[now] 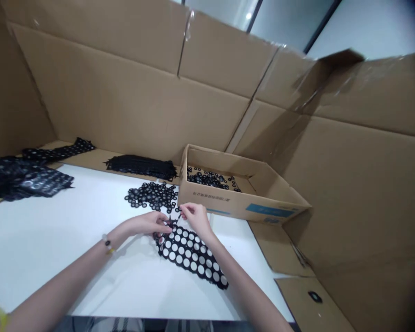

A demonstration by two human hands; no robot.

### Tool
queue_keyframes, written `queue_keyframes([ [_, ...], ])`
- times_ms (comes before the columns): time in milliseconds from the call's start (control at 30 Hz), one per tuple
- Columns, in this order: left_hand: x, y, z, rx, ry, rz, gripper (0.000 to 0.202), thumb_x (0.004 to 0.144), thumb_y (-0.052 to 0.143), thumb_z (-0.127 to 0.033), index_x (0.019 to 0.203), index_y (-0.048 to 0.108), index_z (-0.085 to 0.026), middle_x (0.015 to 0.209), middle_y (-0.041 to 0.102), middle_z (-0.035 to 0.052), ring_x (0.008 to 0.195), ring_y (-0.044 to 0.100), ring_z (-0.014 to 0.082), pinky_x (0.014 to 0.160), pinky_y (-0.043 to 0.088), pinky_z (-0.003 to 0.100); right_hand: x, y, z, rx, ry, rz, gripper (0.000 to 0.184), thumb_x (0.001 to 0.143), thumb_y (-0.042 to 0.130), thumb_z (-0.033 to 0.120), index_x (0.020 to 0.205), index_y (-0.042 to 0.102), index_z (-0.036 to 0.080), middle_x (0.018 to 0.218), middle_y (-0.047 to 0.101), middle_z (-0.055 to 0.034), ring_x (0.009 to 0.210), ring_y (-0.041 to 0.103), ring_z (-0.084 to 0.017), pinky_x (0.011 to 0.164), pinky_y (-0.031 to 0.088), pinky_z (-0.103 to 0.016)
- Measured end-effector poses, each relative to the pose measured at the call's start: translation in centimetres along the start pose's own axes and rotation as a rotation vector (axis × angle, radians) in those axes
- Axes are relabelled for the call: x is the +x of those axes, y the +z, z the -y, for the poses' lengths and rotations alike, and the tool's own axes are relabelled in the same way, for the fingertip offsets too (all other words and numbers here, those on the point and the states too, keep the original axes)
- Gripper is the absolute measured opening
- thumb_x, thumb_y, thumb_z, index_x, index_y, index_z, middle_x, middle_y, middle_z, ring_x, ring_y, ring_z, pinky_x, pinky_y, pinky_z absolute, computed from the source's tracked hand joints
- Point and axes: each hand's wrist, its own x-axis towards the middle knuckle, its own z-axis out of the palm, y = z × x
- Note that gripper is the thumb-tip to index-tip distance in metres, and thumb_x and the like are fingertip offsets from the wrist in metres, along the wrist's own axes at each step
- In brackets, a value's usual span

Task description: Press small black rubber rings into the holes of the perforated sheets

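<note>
A black rubber sheet [190, 253] punched full of round holes lies on the white table [55, 240] in front of me. My left hand [150, 224] pinches the sheet's far corner, fingers closed on it. My right hand [194, 218] pinches the same far edge just to the right, fingers also closed. A loose pile of black rings [152, 194] lies just beyond my hands. A low cardboard box [242, 203] to the right of the pile holds more black rings [209, 179].
Stacks of black punched sheets lie at the far left [24, 177] and at the back [141, 166]. Tall cardboard walls [124, 92] enclose the table. One black ring [314, 296] rests on a cardboard flap at the lower right.
</note>
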Motion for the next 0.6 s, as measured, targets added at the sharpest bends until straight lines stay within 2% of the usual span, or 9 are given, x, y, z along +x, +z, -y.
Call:
queue_keyframes([
  [67, 0.2, 0.2, 0.3, 0.018, -0.005, -0.110, 0.030, 0.067, 0.070, -0.042, 0.074, 0.060, -0.014, 0.058, 0.060, -0.0005, 0.052, 0.054, 0.0145, 0.045, 0.031, 0.022, 1.4, 1.2, 1.5, -0.023, -0.063, 0.004, 0.033, 0.085, 0.052, 0.038, 0.090, 0.071, 0.012, 0.076, 0.073, -0.0092, 0.067, 0.068, -0.020, 0.067, 0.054, -0.031],
  [167, 0.0, 0.5, -0.2, 0.020, 0.002, -0.155, 0.025, 0.069, 0.065, -0.037, 0.064, 0.056, -0.014, 0.054, 0.059, -0.0002, 0.049, 0.053, 0.0145, 0.046, 0.033, 0.023, 2.3, 1.0, 3.6, -0.030, -0.124, 0.018, 0.032, 0.083, 0.058, 0.033, 0.106, 0.068, 0.014, 0.093, 0.073, -0.0104, 0.083, 0.069, -0.022, 0.081, 0.052, -0.035],
  [267, -1.0, 0.8, -2.0, -0.026, 0.049, -0.145, 0.019, 0.071, 0.058, -0.033, 0.072, 0.056, -0.015, 0.065, 0.064, 0.0011, 0.052, 0.056, 0.0137, 0.049, 0.036, 0.023, 0.8, -0.5, 4.2, -0.032, -0.154, 0.046, 0.033, 0.081, 0.060, 0.036, 0.107, 0.068, 0.016, 0.103, 0.071, -0.0101, 0.094, 0.067, -0.023, 0.088, 0.050, -0.036],
  [367, -2.2, 0.9, -5.0, -0.093, 0.121, -0.131, 0.019, 0.075, 0.054, -0.034, 0.079, 0.054, -0.015, 0.072, 0.066, 0.0024, 0.055, 0.058, 0.0125, 0.049, 0.037, 0.021, -1.8, -2.3, 3.3, 0.089, -0.119, 0.252, 0.043, 0.075, 0.068, 0.039, 0.112, 0.064, 0.017, 0.109, 0.068, -0.0080, 0.100, 0.063, -0.021, 0.091, 0.048, -0.035],
  [433, -3.0, 0.6, -7.3, -0.185, 0.167, -0.141, 0.021, 0.076, 0.055, -0.036, 0.079, 0.054, -0.015, 0.070, 0.067, 0.0039, 0.057, 0.060, 0.0135, 0.050, 0.040, 0.021, -3.3, -3.4, 2.4, 0.214, -0.041, 0.446, 0.049, 0.067, 0.075, 0.036, 0.111, 0.063, 0.017, 0.104, 0.069, -0.0055, 0.094, 0.063, -0.019, 0.088, 0.048, -0.033],
  [500, -4.0, -0.1, -9.5, -0.276, 0.206, -0.149, 0.022, 0.076, 0.059, -0.037, 0.079, 0.054, -0.015, 0.073, 0.068, 0.0066, 0.062, 0.064, 0.0159, 0.053, 0.045, 0.022, -4.4, -4.3, 1.7, 0.315, 0.084, 0.589, 0.045, 0.061, 0.079, 0.033, 0.100, 0.067, 0.014, 0.089, 0.069, -0.0026, 0.079, 0.063, -0.016, 0.079, 0.050, -0.030],
  [600, -6.0, -1.8, -12.2, -0.298, 0.255, -0.180, 0.023, 0.075, 0.063, -0.037, 0.078, 0.053, -0.016, 0.086, 0.070, 0.0082, 0.071, 0.067, 0.0184, 0.059, 0.052, 0.025, -5.3, -5.0, 1.5, 0.433, 0.230, 0.632, 0.033, 0.058, 0.081, 0.032, 0.080, 0.068, 0.012, 0.071, 0.064, 0.0009, 0.058, 0.056, -0.010, 0.060, 0.047, -0.023],
])
